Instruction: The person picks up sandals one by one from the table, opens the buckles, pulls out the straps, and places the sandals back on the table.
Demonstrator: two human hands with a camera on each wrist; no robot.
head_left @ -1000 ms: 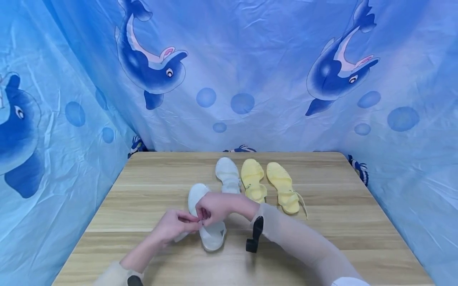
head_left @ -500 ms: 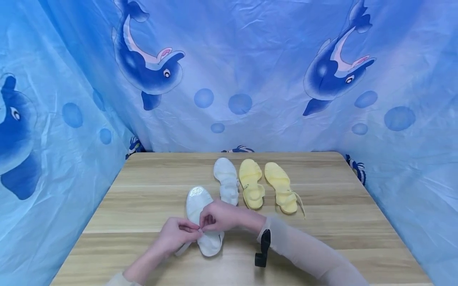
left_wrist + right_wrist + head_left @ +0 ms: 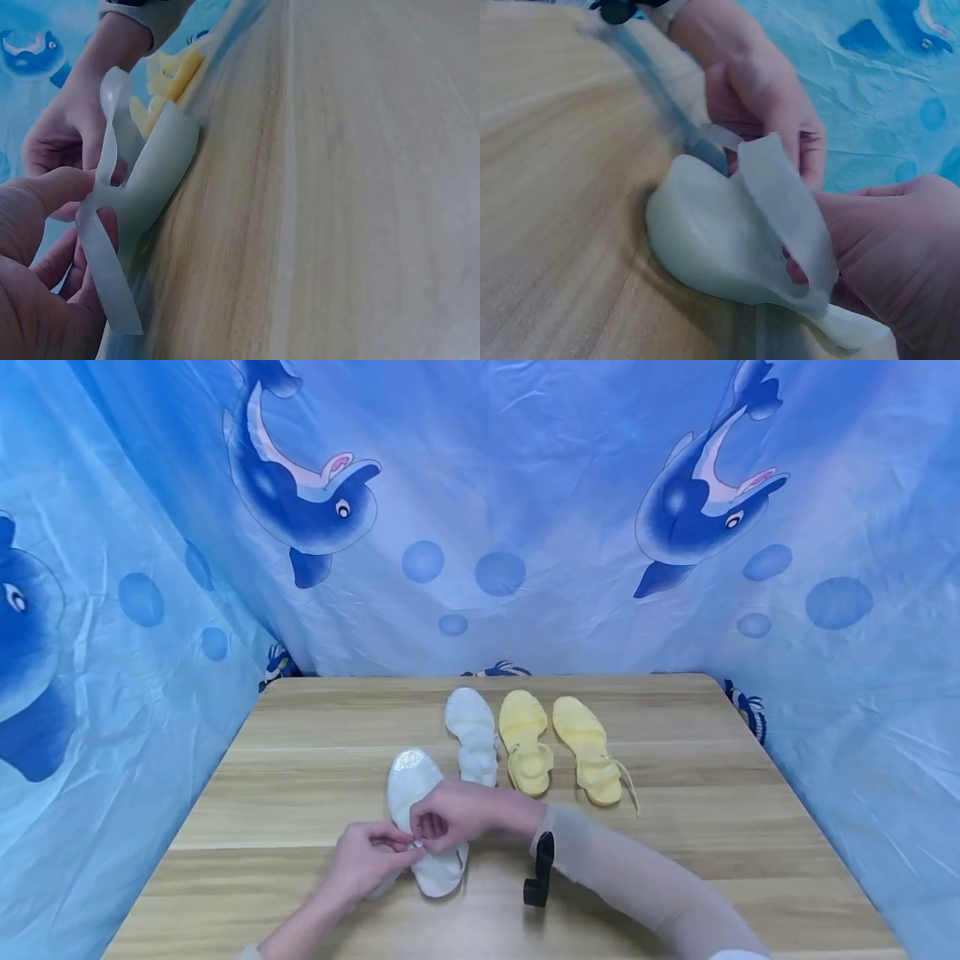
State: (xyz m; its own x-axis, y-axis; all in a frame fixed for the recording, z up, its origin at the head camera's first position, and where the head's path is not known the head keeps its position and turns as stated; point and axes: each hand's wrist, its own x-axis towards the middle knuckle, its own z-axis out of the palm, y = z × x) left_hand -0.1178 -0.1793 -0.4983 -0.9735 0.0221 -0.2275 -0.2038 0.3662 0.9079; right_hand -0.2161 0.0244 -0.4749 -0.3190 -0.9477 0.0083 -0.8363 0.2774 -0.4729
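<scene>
A white sandal (image 3: 408, 777) lies on the wooden table, toe pointing away, with both hands at its ankle strap. My left hand (image 3: 365, 862) pinches the strap (image 3: 109, 277) at the sandal's left side; in the left wrist view the strap's loose end hangs down past the fingers. My right hand (image 3: 459, 814) pinches the strap area from the other side, its fingertips close to the left ones. In the right wrist view the sandal's heel (image 3: 697, 232) and raised strap show plainly. The fingers hide the exact fastening point.
Beyond the hands lies a second white sandal (image 3: 474, 731). To its right are two yellow sandals (image 3: 525, 735), the farther one (image 3: 588, 745) with a loose strap sticking out. A blue dolphin-print curtain (image 3: 480, 527) surrounds the table (image 3: 712, 827) at the back and sides.
The view has shifted slightly. Both hands stay at the strap of the near white sandal with small finger movements; that sandal appears slightly lower in view than a second ago.
</scene>
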